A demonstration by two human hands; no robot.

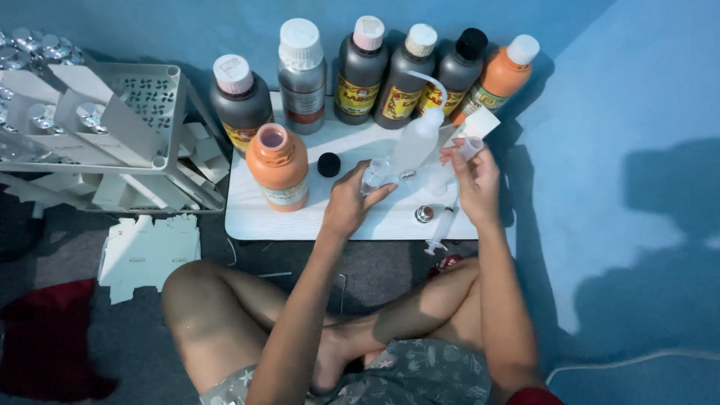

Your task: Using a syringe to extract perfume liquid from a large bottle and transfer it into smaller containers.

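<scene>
Filling step, mid-frame: left hand (346,204) grips a small clear vial (375,175), right hand (474,174) pinches a cap (471,148) (probably); capping needs alignment.

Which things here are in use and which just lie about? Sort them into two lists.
In use:
left hand holding small clear vial
right hand holding small cap
squeeze bottle

Lying about:
open orange bottle
black cap
syringe
flat cartons
plastic rack

Bare-armed, bare-legged person wears grey star-patterned shorts (420,375) and a red sleeve (534,396).
</scene>
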